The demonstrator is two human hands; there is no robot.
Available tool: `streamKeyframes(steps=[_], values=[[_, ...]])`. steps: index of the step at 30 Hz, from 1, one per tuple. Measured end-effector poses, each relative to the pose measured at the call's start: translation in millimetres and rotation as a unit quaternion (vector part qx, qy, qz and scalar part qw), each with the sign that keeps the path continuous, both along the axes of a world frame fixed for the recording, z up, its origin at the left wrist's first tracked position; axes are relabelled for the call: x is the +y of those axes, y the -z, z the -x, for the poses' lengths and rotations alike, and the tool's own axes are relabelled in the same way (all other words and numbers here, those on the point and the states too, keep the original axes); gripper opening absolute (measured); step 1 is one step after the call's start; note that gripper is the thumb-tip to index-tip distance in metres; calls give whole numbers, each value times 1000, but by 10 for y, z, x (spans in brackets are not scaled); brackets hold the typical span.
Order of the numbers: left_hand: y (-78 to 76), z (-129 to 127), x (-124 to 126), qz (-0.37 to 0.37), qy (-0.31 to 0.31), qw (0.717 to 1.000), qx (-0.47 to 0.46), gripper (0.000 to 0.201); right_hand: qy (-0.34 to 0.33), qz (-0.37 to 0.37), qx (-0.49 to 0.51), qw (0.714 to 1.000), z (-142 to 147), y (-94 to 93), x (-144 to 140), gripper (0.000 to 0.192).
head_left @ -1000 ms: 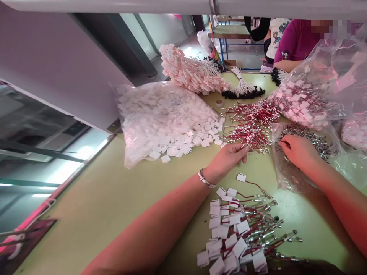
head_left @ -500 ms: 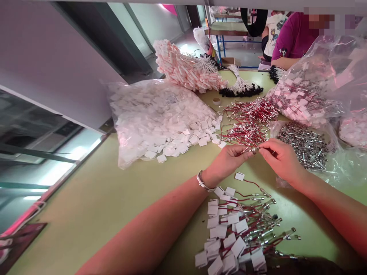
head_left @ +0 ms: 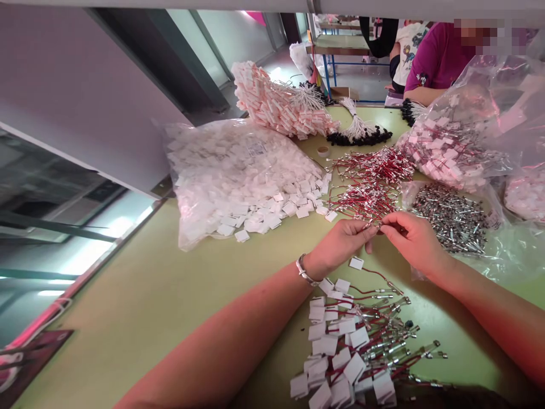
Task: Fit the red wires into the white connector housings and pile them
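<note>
My left hand (head_left: 340,243) pinches a small shiny metal terminal (head_left: 368,225) between thumb and fingers, its wrist wearing a white band. My right hand (head_left: 414,240) meets it from the right, thumb and forefinger closed at the terminal's end; whatever they grip is mostly hidden. Just beyond my fingertips lies a pile of red wires (head_left: 361,199) with metal ends. Below my hands are several assemblies with white square housings (head_left: 325,345), red leads and metal and clear ends. One separate housing (head_left: 356,263) with its red lead lies nearest my left hand.
A clear bag of white housings (head_left: 221,170) spills open on the left. Small metal parts (head_left: 451,218) fill a bag on the right, before a larger bag of wired housings (head_left: 447,147). Bundled pink-white pieces (head_left: 276,102), black-tipped white leads (head_left: 357,130) and a person (head_left: 434,62) are behind.
My right fingertips have moved slightly left and closed against my left fingertips at the small terminal. The piles and bags remain in place; the view has shifted slightly.
</note>
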State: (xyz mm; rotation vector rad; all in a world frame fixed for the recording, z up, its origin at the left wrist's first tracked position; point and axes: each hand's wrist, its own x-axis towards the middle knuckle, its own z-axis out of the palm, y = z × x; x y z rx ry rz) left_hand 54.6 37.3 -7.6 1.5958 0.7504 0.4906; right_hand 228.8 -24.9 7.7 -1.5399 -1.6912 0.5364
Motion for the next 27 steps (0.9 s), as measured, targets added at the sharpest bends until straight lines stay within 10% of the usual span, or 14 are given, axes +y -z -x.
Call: streamKeyframes(steps=[6,12,18,23,27], values=[[-21,-28,-4,8,-32,999,-12,45,-1,69,39,997,24,68,9,5],[-70,-41,-25,85,-45,994,-47,34,28,-57,-58,996,3,14,-28,17],[-52,-65,-68,-30,-44,999,-12,37,-7,5,-102,995,40,-17,-20,15],[-29,-25,102,-80,-254,958,-109,24,33,60,-37,997,-52,-45,29,13],[-49,10,240,56,-353,895,-268,24,92,86,125,984,-60,-59,40,17]])
